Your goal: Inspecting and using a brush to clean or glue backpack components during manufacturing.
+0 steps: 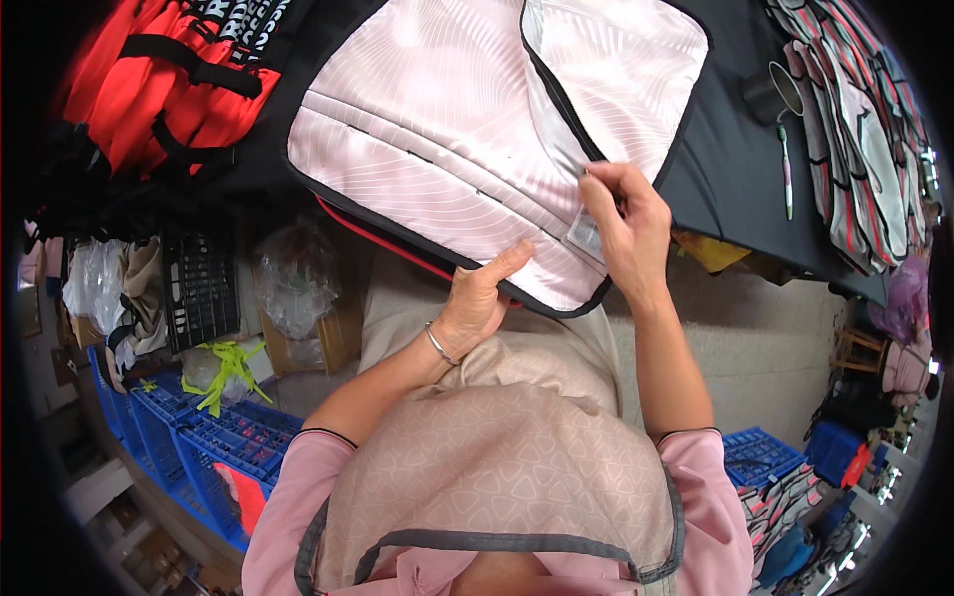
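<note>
A soft bag with a pale pink, white-lined inner side [427,109] and black edging lies in front of me, its near edge overhanging the table. At that near edge my left hand [475,303] is closed on the bag, thumb on top of the lining and fingers underneath. A black zipper [561,89] runs down across the lining along a gaping opening. By its near end my right hand [631,223] is closed in a pinch; the small thing between thumb and forefinger is too hidden to name. Below that hand lies a small clear plastic packet or label [584,236].
Red bags with black straps [179,89] are heaped at the far left. On the dark-covered table [711,169] to the right are a dark cup [770,94], a toothbrush [785,174] and stacked grey bag pieces [855,149]. Blue crates [224,437] stand at lower left.
</note>
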Demonstrator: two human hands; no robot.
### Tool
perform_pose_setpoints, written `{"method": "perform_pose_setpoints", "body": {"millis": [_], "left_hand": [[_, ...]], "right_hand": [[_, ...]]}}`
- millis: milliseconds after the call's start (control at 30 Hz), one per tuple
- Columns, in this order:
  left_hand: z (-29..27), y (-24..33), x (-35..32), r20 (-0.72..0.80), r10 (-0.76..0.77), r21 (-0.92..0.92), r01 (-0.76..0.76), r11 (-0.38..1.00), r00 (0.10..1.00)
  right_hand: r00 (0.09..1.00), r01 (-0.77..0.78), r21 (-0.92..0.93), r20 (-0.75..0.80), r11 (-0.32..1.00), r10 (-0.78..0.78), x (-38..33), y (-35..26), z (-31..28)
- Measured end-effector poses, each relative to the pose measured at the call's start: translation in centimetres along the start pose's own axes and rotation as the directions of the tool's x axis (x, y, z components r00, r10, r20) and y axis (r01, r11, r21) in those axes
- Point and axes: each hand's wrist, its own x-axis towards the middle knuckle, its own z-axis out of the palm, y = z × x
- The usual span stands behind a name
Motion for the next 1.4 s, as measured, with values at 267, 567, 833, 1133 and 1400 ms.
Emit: {"method": "perform_pose_setpoints", "body": {"millis": [267, 567, 833, 1133, 1400], "left_hand": [[-0.1, 0.2, 0.2, 0.043, -0.030, -0.007, 0.030, 1.000, 0.999], [0.3, 0.4, 0.1, 0.059, -0.016, -0.007, 0.016, 1.000, 0.998], [-0.2, 0.0, 0.0, 0.022, -0.036, -0.025, 0.036, 0.999, 0.999], [0.1, 0.2, -0.2, -0.001, 0.025, -0.016, -0.025, 1.000, 1.000], [-1.2, -0.1, 0.7, 0.043, -0.010, -0.031, 0.011, 0.999, 0.999]], "right_hand": [[0.898, 0.395, -0.564, 0.071, 0.725, -0.435, -4.5, 0.5, -1.0], [0.855, 0.439, -0.680, 0.114, 0.588, -0.506, -4.3, 0.9, -0.7], [0.845, 0.413, -0.749, 0.103, 0.518, -0.525, -4.6, 1.0, -0.2], [0.869, 0.391, -0.708, 0.073, 0.588, -0.490, -4.6, 1.4, 0.2], [0.927, -0.303, 0.169, 0.279, 0.938, 0.249, -2.9, 0.3, -4.7]]}}
